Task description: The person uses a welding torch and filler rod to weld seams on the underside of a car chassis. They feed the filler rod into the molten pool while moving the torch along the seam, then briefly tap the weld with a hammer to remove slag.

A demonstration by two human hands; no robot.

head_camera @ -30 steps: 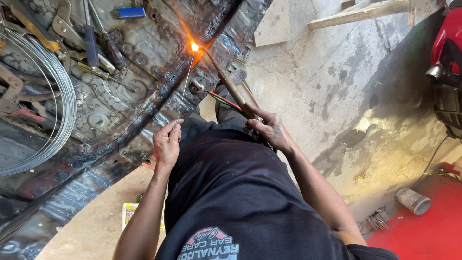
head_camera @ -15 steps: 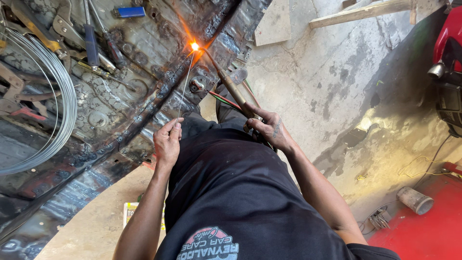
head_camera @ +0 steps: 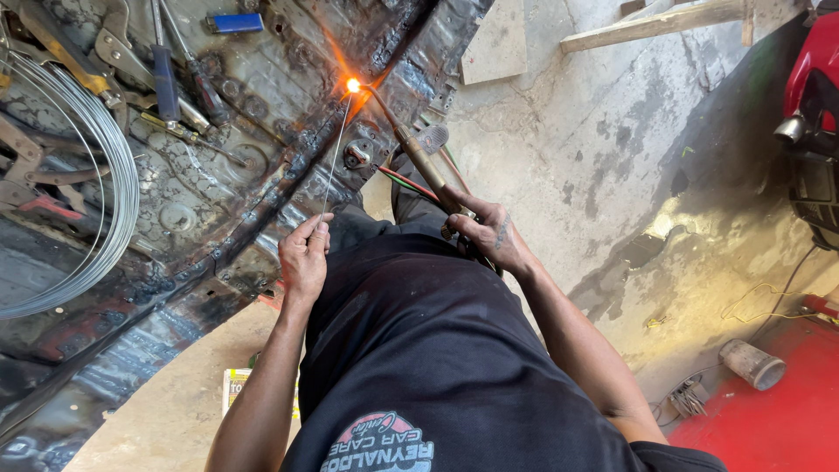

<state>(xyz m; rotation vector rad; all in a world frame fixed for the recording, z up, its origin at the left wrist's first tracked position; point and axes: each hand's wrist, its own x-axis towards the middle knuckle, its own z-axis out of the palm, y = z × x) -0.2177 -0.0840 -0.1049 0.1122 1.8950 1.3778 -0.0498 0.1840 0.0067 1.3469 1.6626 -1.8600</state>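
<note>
Your right hand (head_camera: 489,234) is clamped on the brass torch (head_camera: 419,157); its flame (head_camera: 353,85) sits on the scorched sheet-metal panel (head_camera: 262,114), near the panel's right edge. Your left hand (head_camera: 304,258) pinches the thin filler rod (head_camera: 335,157), whose tip meets the flame. Hands are apart, either side of your lap. Red and green hoses (head_camera: 411,182) trail beside the torch. Wire coil (head_camera: 87,218) and blue-handled tools (head_camera: 166,79) lie on the panel's left side.
</note>
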